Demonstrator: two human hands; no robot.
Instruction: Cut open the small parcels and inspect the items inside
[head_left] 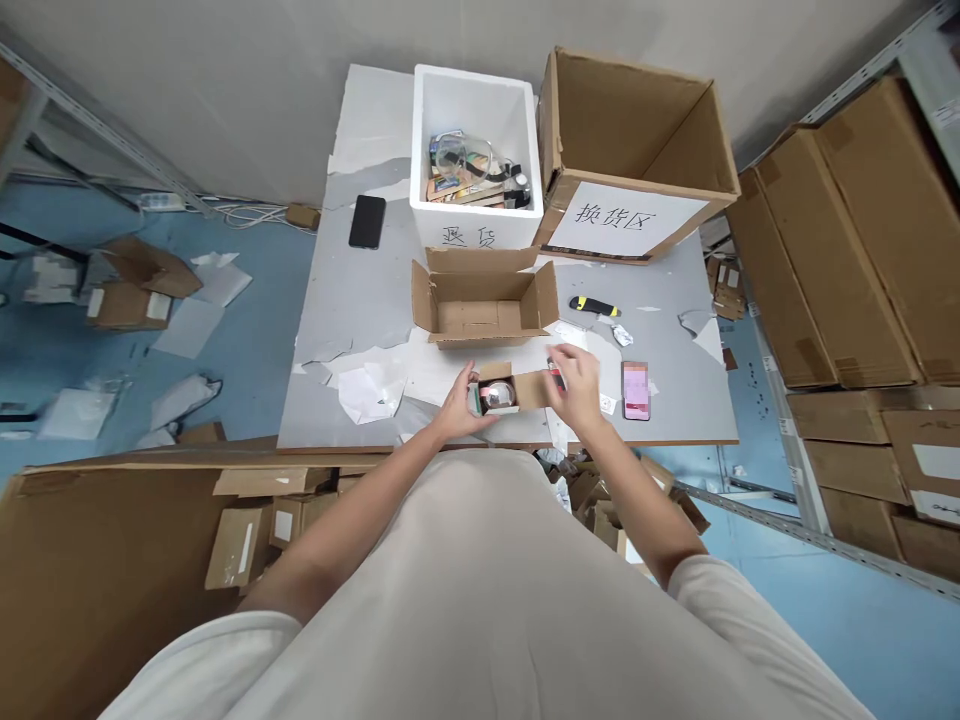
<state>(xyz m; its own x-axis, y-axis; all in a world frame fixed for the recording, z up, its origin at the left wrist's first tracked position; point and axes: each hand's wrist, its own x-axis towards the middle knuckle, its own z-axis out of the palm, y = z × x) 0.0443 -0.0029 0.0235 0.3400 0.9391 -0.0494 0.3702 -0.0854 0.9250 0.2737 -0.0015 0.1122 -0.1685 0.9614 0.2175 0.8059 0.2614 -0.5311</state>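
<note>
A small open box (484,375) stands near the table's front edge, with a round, dark, shiny object (497,396) inside it. My left hand (459,405) grips this box from its left side, thumb and fingers around the wall. Its brown flap (531,390) is folded out to the right. At the flap's far end is my right hand (576,385), fingers curled in and slightly blurred. A small red-and-black piece (555,373) shows between those fingers; its kind cannot be made out. Directly behind sits an open cardboard box (487,338), flaps spread.
A white foam box (478,212) with mixed items and a large cardboard box (637,215) stand at the back. A black phone (367,222) lies left; a cutter knife (595,306) and a lit phone (636,390) lie right. Crumpled paper (369,392) is at left.
</note>
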